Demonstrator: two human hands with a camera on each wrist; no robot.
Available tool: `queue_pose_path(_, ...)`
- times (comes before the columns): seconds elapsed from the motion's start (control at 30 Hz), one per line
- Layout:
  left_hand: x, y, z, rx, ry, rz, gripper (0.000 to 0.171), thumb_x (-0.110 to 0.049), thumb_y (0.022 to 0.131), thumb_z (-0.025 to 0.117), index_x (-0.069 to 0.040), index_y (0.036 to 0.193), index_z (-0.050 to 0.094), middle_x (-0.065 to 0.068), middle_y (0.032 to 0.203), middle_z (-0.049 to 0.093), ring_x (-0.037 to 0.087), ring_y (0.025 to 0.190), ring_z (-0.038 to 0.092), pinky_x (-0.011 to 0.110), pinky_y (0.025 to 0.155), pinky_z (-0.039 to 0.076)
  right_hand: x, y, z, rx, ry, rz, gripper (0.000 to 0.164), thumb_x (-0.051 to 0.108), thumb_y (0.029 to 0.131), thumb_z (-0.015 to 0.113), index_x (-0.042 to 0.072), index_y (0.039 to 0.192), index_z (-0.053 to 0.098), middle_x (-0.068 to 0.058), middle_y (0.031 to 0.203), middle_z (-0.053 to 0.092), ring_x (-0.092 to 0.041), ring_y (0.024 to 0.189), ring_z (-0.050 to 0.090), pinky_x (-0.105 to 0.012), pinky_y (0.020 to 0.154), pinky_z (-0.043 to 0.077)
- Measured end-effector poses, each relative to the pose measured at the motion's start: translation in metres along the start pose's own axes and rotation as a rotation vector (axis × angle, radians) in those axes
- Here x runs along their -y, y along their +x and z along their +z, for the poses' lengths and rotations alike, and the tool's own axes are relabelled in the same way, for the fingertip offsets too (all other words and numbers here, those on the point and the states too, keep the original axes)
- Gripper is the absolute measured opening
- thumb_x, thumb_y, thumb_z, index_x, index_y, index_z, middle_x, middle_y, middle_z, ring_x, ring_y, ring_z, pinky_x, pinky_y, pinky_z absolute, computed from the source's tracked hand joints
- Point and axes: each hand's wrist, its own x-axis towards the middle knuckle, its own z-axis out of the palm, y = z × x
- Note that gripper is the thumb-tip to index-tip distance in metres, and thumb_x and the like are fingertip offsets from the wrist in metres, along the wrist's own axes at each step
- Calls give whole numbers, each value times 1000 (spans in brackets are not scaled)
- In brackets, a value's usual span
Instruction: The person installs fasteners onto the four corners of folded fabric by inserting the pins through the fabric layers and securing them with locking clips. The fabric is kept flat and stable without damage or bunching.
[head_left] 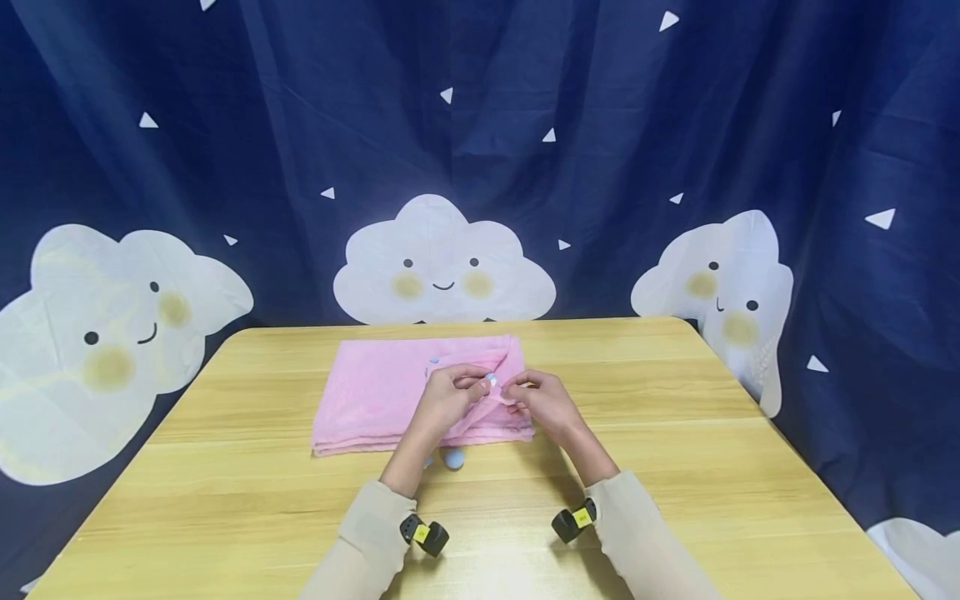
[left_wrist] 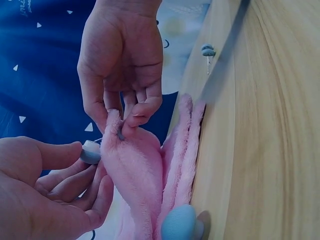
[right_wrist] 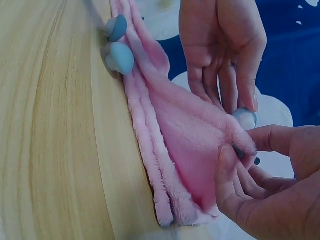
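Note:
A folded pink fleece blanket (head_left: 375, 392) lies on the table, its near right corner lifted between both hands. My left hand (head_left: 453, 396) pinches a light blue and white mushroom-shaped quilt clip (left_wrist: 90, 151) between thumb and fingers, right beside the raised fleece. With thumb and fingertips, my right hand (head_left: 543, 400) grips the fleece corner. A small dark grey piece (right_wrist: 239, 150) shows on the cloth at the right fingertips. Folds of fleece and the fingers partly hide it.
A blue mushroom-shaped cap (head_left: 453, 458) lies at the blanket's near edge, with another (right_wrist: 116, 28) beside it. In the left wrist view, a small blue-grey piece with a thin pin (left_wrist: 207, 51) is on the wooden table (head_left: 247, 500). A dark blue cloud-patterned curtain (head_left: 480, 158) hangs behind.

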Motion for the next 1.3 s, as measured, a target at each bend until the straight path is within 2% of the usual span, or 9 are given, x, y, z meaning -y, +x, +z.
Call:
queue_pose_path(0.07, 1, 0, 0, -4, -1, 3, 21, -15, 95, 71, -10, 115, 75, 8, 108, 78, 19, 101, 72, 37, 92, 57, -1, 1, 0, 6, 1, -8, 19, 6, 89, 68, -7, 103, 68, -9, 91, 70, -17, 74, 68, -31, 73, 57)
queue_pose_path(0.3, 0, -1, 1, -17, -3, 20, 21, -14, 95, 70, -9, 114, 75, 9, 106, 78, 17, 98, 72, 34, 88, 57, 4, -2, 1, 23, -19, -3, 22, 5, 91, 67, -10, 106, 67, -11, 93, 70, -19, 77, 68, -42, 81, 58)
queue_pose_path(0.43, 0, -1, 2, -16, -5, 41, 22, -13, 93, 72, -8, 115, 75, 10, 109, 78, 21, 103, 73, 35, 91, 57, 0, 1, 0, 17, -20, -17, 21, 7, 90, 68, -8, 105, 68, -9, 91, 70, -16, 76, 67, -34, 76, 57)
queue_pose_path(0.63, -2, -2, 5, -48, 59, 144, 25, -6, 91, 73, -3, 116, 74, 12, 114, 76, 25, 110, 72, 36, 95, 57, -1, 1, 0, 18, -23, -15, 18, 7, 89, 68, -5, 102, 68, -7, 87, 70, -15, 74, 66, -28, 71, 55)
queue_pose_path(0.8, -4, -5, 8, -93, 130, 225, 23, -6, 88, 76, -6, 111, 77, 10, 109, 78, 25, 101, 74, 36, 89, 59, -2, 1, 0, 27, -20, 0, 18, 7, 89, 68, -6, 102, 68, -8, 88, 69, -14, 74, 66, -28, 70, 55)
queue_pose_path(0.93, -4, -5, 12, -111, 179, 240, 24, -5, 86, 77, -9, 110, 78, 6, 105, 79, 22, 94, 73, 36, 85, 59, -2, 0, -1, 29, -19, -8, 19, 7, 90, 67, -6, 103, 67, -9, 92, 70, -15, 75, 68, -31, 73, 57)
queue_pose_path(1.1, -3, -5, 14, -118, 209, 253, 22, -6, 86, 78, -5, 108, 77, 8, 101, 79, 20, 89, 73, 36, 82, 59, 0, -1, -1, 46, -17, -14, 20, 9, 92, 66, -7, 105, 67, -12, 96, 71, -16, 78, 69, -37, 79, 59)
queue_pose_path(1.3, -3, -6, 14, -110, 214, 254, 19, -12, 91, 76, -7, 108, 78, 7, 104, 79, 22, 92, 74, 38, 83, 59, 2, -2, -1, 124, 62, 32, 27, 10, 100, 53, -11, 115, 62, -15, 98, 70, -19, 81, 71, -47, 89, 59)
